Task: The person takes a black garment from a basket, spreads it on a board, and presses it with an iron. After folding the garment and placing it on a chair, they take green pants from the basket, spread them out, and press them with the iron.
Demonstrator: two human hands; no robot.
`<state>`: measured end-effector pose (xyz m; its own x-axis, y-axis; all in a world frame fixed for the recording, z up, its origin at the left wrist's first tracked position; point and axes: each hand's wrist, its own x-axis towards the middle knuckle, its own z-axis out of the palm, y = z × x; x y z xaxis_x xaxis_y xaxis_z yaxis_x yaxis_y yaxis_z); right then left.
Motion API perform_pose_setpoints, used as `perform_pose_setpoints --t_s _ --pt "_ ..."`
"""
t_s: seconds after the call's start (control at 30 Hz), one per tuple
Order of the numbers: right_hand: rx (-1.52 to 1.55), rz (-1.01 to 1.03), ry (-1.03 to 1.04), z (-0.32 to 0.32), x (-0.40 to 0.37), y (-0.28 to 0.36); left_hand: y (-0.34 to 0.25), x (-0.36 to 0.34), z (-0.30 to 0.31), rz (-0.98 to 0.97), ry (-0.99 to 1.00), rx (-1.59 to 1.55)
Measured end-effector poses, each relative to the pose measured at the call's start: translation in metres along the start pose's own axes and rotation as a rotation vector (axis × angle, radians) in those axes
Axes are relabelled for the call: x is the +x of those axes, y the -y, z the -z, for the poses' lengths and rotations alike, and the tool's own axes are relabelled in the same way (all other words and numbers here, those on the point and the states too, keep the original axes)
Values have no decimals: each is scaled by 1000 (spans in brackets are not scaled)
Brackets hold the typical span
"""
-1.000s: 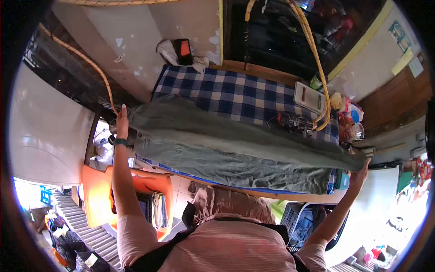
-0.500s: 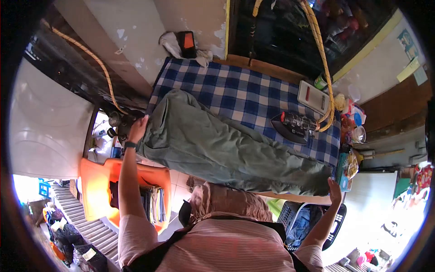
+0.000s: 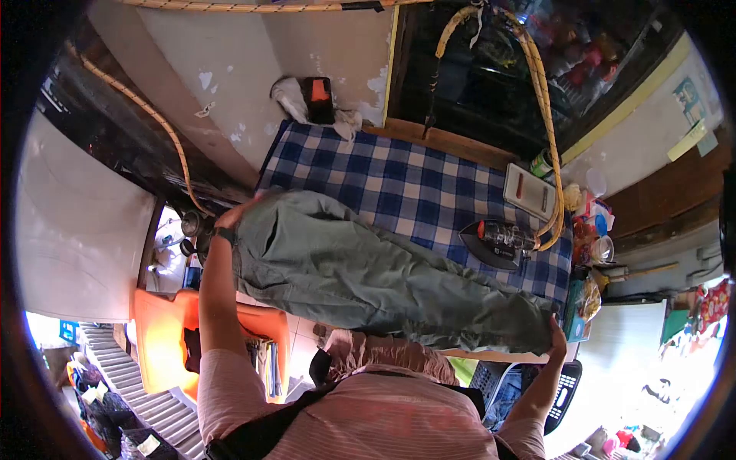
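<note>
A pair of olive-green trousers (image 3: 360, 268) lies lengthwise across a blue-and-white checked cloth (image 3: 391, 176), one leg over the other, with creases along it. My left hand (image 3: 239, 212) is at the waist end, slightly blurred, with its fingers closed over the edge of the fabric. At the hem end, my right hand (image 3: 557, 337) grips the corner of the trouser leg, its fingers partly hidden by the cloth. An iron (image 3: 494, 244) with a dark soleplate and a wrapped handle rests on the checked cloth beyond the trousers, near the right end.
A yellow wrapped cord (image 3: 553, 138) hangs down to the iron. Behind it lies a pale tray (image 3: 529, 192). An orange chair (image 3: 165, 337) with folded clothes stands at the left, and a laundry basket (image 3: 566, 395) at the right. A phone (image 3: 318, 100) sits at the far corner.
The view has tilted, so the table appears lower. My left hand has moved farther along the waist end, and the trousers' far edge has shifted towards me. My right hand has closed on the hem.
</note>
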<state>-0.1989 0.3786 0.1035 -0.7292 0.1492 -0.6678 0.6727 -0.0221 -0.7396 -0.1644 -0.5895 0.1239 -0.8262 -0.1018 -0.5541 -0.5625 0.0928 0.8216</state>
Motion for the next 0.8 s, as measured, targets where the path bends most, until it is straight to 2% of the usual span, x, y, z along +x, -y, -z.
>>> perform_pose_setpoints --t_s 0.03,0.07,0.1,0.13,0.17,0.2,0.23,0.27,0.3,0.33,0.37,0.43,0.5,0.57,0.6,0.63,0.67,0.73,0.77,0.8 --pt "211 9 130 4 -5 -1 -1 -12 4 -49 -145 -211" --pt "211 3 125 7 -11 1 6 -18 13 -97 -291 -421" --pt "268 94 118 10 -17 4 12 -22 23 -92 -288 -420" --pt "325 186 111 12 -20 7 23 -23 38 -206 -356 -417" --pt "327 185 106 15 -18 9 27 -20 46 -323 -422 -413" --pt "312 195 1 22 -14 10 -25 -41 9 -259 -540 -417" --pt "297 204 -104 27 -10 12 -42 -38 -10 -260 -535 -416" --pt "276 182 -12 29 -4 14 -52 -33 -22 -247 -629 -347" --pt "277 180 -17 27 3 13 -58 -30 -28 -233 -722 -279" --pt "217 186 -13 20 8 16 -19 7 -5 -321 -647 -319" --pt "155 193 -9 14 14 18 -9 25 -5 -319 -643 -321" --pt "82 152 -2 6 35 11 -5 44 -7 -119 -819 19" --pt "8 116 8 0 30 14 -10 53 -10 -74 -748 23" --pt "-41 111 -63 -15 11 25 -19 49 -13 -32 -700 26" --pt "78 91 -21 -15 5 28 -30 37 -20 -1 -684 159" --pt "71 89 0 -15 -3 28 -40 22 -25 35 -667 293" --pt "-47 150 25 -18 -15 29 -50 5 -30 45 -687 291" --pt "-166 211 63 -21 -17 26 -63 -22 -38 -251 -562 -236" --pt "-312 175 96 -14 -8 25 -50 -15 -30 -248 -572 -235" --pt "-459 139 124 -4 2 22 -24 5 -19 -208 -737 140"
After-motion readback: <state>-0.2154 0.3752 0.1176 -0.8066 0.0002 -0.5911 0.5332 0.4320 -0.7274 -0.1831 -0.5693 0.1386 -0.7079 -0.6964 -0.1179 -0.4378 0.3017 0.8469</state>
